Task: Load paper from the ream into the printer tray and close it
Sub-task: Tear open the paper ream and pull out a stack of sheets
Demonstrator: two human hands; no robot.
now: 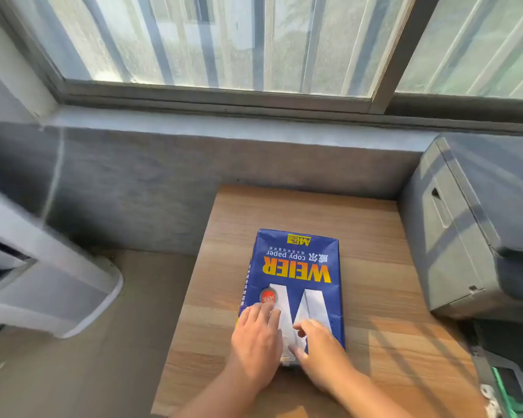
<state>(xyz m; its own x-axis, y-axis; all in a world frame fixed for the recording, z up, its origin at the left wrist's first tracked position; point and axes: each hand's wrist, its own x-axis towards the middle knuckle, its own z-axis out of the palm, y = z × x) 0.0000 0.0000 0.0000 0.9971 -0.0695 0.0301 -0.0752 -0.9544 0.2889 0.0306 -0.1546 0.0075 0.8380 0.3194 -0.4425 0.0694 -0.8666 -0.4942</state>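
Observation:
A blue ream of copy paper (296,267) with yellow lettering lies flat on a wooden table (375,236). My left hand (257,336) rests palm down on the ream's near left corner, fingers spread. My right hand (320,348) is at the near end of the ream, thumb and fingers pinching the torn white wrapper there. The grey printer (465,236) stands on the table's right side, its tray hidden from view.
A grey wall and a window sill (224,122) run behind the table. A white appliance (43,282) stands on the floor at the left. Black and green parts (501,387) sit at the lower right, below the printer.

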